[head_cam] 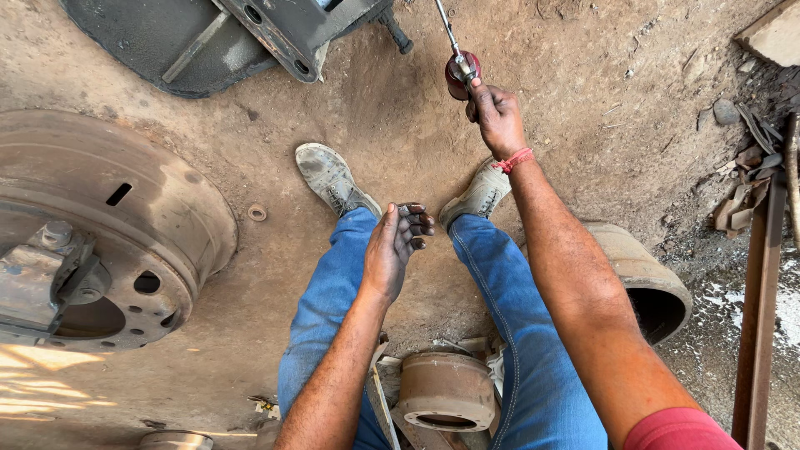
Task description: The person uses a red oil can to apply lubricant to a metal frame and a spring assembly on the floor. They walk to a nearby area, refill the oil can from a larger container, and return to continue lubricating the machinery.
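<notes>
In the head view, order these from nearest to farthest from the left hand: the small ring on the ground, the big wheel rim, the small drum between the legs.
From the left hand:
1. Small drum, just below, between the legs.
2. Small ring, on the ground to the left.
3. Big wheel rim, far left.

Head view, steeply down, close.

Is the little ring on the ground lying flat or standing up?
Flat. The small ring shows its whole round hole from above, resting on the dirt.

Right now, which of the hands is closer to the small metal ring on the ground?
Left. The left hand is open above the knees, just right of the small metal ring. The right hand is farther away, gripping a red-handled tool.
</notes>
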